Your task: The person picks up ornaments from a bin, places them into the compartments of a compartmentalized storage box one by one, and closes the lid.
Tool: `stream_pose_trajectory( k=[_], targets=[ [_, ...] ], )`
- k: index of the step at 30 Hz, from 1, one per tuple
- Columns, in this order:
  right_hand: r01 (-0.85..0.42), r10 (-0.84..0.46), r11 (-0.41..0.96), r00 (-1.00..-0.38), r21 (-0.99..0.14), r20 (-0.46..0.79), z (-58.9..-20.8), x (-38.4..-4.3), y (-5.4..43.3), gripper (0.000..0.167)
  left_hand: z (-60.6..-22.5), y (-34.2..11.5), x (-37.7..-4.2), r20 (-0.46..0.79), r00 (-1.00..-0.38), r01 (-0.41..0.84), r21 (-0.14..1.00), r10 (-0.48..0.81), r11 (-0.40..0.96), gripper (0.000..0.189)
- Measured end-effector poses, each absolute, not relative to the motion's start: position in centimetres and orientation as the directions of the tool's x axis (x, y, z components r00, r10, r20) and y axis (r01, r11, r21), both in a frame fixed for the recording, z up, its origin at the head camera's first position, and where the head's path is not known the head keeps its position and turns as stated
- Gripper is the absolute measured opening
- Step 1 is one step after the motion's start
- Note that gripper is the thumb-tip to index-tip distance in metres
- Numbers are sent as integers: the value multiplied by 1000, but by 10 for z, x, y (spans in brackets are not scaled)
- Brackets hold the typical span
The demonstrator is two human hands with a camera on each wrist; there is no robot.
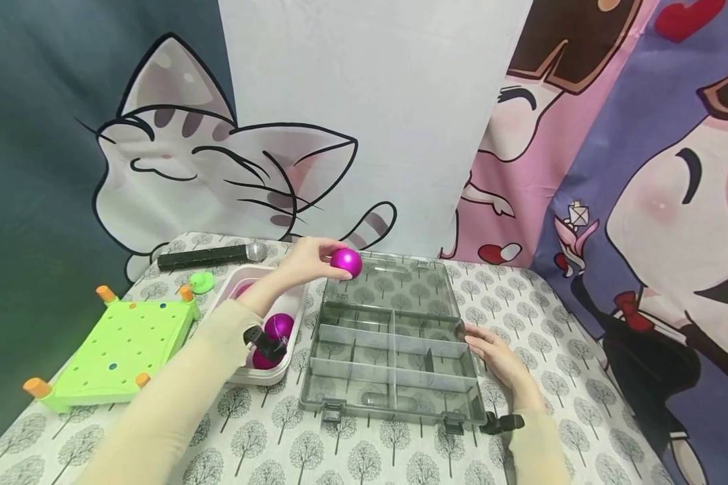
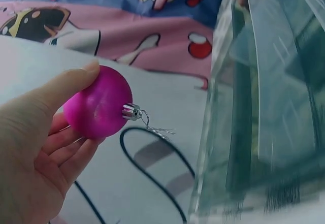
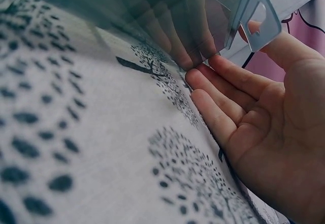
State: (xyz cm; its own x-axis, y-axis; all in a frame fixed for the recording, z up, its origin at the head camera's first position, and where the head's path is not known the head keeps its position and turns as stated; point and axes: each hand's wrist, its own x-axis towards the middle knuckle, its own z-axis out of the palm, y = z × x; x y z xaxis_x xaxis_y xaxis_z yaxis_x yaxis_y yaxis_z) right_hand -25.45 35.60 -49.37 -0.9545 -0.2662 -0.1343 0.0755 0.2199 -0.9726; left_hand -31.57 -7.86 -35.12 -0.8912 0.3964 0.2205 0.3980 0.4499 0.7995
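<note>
My left hand (image 1: 308, 261) holds a shiny magenta Christmas ball (image 1: 346, 263) between thumb and fingers, raised over the far left part of a smoky clear plastic organizer box (image 1: 394, 389). In the left wrist view, a silver cap and a loop of thread show on the ball (image 2: 99, 104). The box lies with its lid (image 1: 394, 286) folded back, and dividers split it into several compartments. At the box's right side, my right hand (image 1: 502, 360) touches the wall with extended fingertips. The right wrist view shows its thumb near a tab at the rim.
Left of the box stands a white bin (image 1: 298, 315) with more magenta balls (image 1: 279, 327) in it. Farther left are a green pegged board (image 1: 127, 343) with orange legs, a green toy duck (image 1: 202, 282) and a black microphone (image 1: 209, 257). A printed curtain hangs behind the table.
</note>
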Motion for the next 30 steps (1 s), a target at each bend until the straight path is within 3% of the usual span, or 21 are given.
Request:
stream_pose_trajectory(
  k=[11, 22, 30],
  targets=[
    [47, -287, 179, -953, -983, -97, -493, -255, 355, 57, -351, -17, -314, 226, -894, 377, 846, 387, 377, 67],
    [29, -301, 153, -951, -988, -74, -498, -256, 356, 54, -370, 30, -313, 287, -856, 451, 822, 431, 347, 65],
    [26, -301, 127, -952, -992, -63, -497, -254, 355, 54, -384, 55, -311, 221, -858, 416, 829, 463, 374, 66]
  ],
)
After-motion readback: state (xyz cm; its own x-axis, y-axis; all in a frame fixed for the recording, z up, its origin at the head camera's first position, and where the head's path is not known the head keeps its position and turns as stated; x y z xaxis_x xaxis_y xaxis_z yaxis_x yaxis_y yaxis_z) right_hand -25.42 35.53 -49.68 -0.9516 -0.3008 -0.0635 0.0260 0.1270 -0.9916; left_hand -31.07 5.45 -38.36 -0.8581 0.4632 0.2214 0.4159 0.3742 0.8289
